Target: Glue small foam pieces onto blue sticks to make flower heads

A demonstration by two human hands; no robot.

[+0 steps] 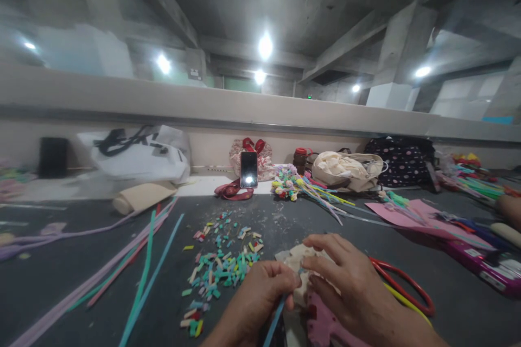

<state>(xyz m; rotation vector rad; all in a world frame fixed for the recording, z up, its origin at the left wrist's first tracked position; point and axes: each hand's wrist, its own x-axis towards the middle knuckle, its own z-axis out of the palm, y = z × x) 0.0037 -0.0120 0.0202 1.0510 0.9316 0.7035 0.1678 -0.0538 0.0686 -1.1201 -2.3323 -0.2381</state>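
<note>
My left hand (260,295) is closed in a pinch on a thin blue strip (273,324) that runs down toward the bottom edge. My right hand (345,287) curls over a small beige piece (295,257), its fingers touching it right beside the left fingertips. A pink cut-out shape (323,325) lies under the right hand. Just left of both hands is a scatter of several small coloured cut bits (222,265) on the dark table.
Long coloured strips (142,265) lie across the table's left. Red-handled scissors (407,282) sit right of my hand. A phone (248,169) stands propped at the back, with a flower bundle (291,181), bags (345,169) and pink sheets (407,214) beyond.
</note>
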